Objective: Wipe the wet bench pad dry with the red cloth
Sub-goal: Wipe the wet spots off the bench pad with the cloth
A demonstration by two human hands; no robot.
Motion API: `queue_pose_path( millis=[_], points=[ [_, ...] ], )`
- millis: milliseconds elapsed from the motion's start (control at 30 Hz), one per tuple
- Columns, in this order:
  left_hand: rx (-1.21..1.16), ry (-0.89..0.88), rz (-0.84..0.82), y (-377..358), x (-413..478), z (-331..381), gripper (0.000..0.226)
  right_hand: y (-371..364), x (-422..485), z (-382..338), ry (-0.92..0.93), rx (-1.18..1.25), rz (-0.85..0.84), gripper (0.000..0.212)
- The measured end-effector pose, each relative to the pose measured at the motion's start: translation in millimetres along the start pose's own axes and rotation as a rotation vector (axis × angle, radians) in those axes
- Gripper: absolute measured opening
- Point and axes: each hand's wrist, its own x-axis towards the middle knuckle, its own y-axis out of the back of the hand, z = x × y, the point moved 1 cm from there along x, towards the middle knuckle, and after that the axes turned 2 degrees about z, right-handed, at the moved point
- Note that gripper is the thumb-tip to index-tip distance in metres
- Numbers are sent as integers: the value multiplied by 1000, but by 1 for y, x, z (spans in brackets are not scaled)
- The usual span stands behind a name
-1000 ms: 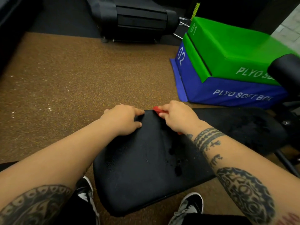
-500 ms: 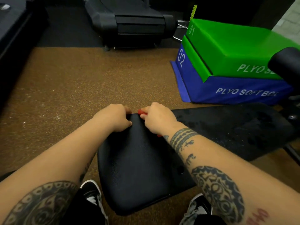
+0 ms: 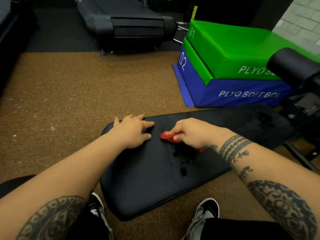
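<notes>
A black padded bench pad (image 3: 143, 179) lies in front of me, with dark wet patches near its middle and a second pad section (image 3: 242, 125) running off to the right. My right hand (image 3: 194, 132) grips a bunched red cloth (image 3: 167, 135) and holds it against the pad's top. A bit of the cloth also shows under my wrist. My left hand (image 3: 134, 129) rests flat on the pad's far left corner with its fingers spread, a short gap away from the cloth.
Stacked soft plyo boxes, green (image 3: 233, 52) on blue (image 3: 230, 94), stand at the far right. A black treadmill (image 3: 128, 26) sits at the back. A black roller pad (image 3: 294, 66) and bench frame are at the right edge. My two shoes (image 3: 206, 213) flank the pad on brown rubber flooring (image 3: 69, 94).
My right hand has pulled the red cloth back from the pad's far edge toward the middle. My left hand has opened from curled over the edge to flat on the pad.
</notes>
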Motion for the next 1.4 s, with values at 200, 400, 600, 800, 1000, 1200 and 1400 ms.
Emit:
queue_pose_path(
  millis=[200,400,600,800,1000,1200,1400],
  points=[
    [-9,5,45,-3,-3,11,54,-15,-18,0,-105,-21,277,36],
    [-5,5,59,-8,-8,16,49,-33,-47,-14,5,-73,146,38],
    [-18,-6,77,-8,-12,23,48,-27,-70,-2,-42,89,176,30],
    [-32,-66,51,-15,-20,32,46,-68,-75,-26,-36,-31,359,38],
    [-30,-60,41,-13,-24,37,46,-65,-111,-24,59,110,213,32],
    [-4,-61,47,-14,-23,37,46,-104,-127,-42,-66,134,483,40],
    [2,-61,43,-13,-21,38,47,-121,-149,-55,34,269,429,42]
  ],
)
